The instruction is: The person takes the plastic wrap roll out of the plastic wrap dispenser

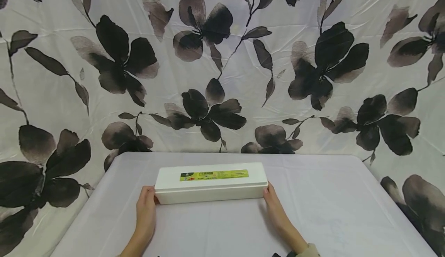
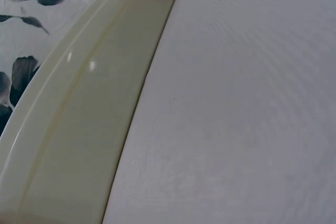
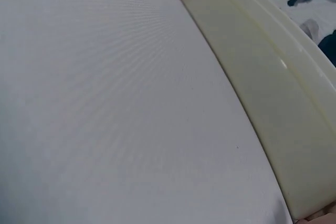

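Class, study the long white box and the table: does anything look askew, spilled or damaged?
Nothing stands out. The long white box lies flat and closed on the table, its green label intact, with the left hand and right hand at its ends.

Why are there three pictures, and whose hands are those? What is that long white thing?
The hands belong to a person wearing three small cameras. The big picture comes from a camera on their head, looking down. The other two come from cameras on each wrist, so they look close-up and tilted.

On the white table lies a long white box with a green and yellow label on top. The left hand touches one end of the box, and the right hand touches the other end. The box sits on the table, not lifted. Behind hangs a cloth with big dark flowers.

In the wrist pictures you see the box's long side and, far off, the other hand's fingertips.
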`<state>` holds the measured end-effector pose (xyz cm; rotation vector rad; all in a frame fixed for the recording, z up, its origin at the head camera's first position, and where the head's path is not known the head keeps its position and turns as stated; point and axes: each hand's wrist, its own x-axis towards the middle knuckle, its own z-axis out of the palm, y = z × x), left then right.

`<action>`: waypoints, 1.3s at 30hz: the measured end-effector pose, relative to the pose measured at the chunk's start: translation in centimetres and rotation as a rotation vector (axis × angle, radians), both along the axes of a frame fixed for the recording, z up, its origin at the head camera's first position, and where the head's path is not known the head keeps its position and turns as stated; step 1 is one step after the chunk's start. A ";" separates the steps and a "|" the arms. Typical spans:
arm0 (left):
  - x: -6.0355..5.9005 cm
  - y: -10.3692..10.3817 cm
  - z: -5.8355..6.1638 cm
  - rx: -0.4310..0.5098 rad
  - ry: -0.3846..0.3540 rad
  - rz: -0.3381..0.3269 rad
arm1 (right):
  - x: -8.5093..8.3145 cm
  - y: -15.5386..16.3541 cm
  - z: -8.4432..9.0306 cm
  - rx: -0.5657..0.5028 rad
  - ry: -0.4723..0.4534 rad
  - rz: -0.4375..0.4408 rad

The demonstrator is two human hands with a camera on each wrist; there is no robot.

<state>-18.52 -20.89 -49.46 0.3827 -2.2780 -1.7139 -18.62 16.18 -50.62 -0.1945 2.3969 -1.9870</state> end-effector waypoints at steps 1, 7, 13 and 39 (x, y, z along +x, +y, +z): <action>0.0 0.1 0.0 0.004 0.003 -0.012 | 0.0 0.2 -0.1 0.008 0.004 -0.006; -0.2 0.6 -0.4 0.016 0.015 -0.064 | 0.3 0.9 -0.2 0.031 0.005 -0.042; -0.3 1.0 -0.6 0.061 0.029 -0.092 | 0.6 1.7 -0.4 0.009 0.037 -0.056; 0.2 2.9 -1.0 0.087 0.052 -0.255 | 2.6 5.4 -0.7 -0.122 0.067 -0.119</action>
